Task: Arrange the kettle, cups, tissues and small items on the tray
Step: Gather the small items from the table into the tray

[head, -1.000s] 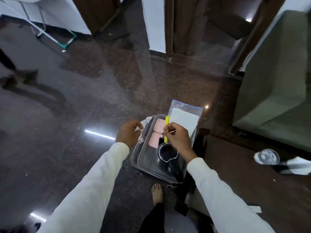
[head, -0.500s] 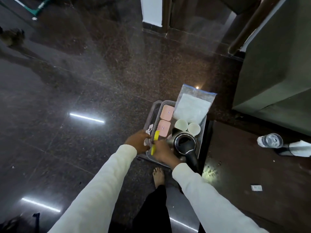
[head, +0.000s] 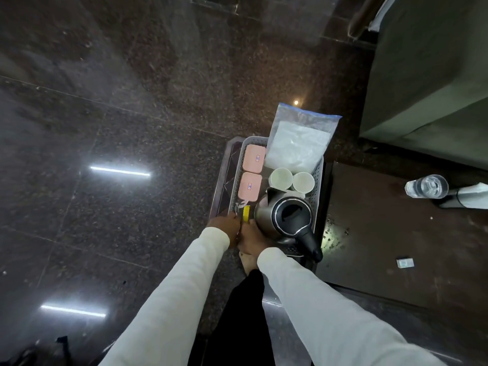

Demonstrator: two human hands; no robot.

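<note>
Both hands meet at the near left corner of the tray [head: 318, 180]. The right hand [head: 252, 235] pinches a thin yellow sachet [head: 246, 213]; whether the left hand [head: 224, 224] grips anything I cannot tell. The sachet looks light and bendable, best held by its end. Beside it the steel kettle [head: 286, 216] seems heavy and smooth; take its handle.

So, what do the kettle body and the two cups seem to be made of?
Kettle: body looks like brushed stainless steel, a grey metallic sheen; lid and handle look like black plastic. Cups: plain matte white, possibly paper or ceramic; the picture cannot settle which.
</note>
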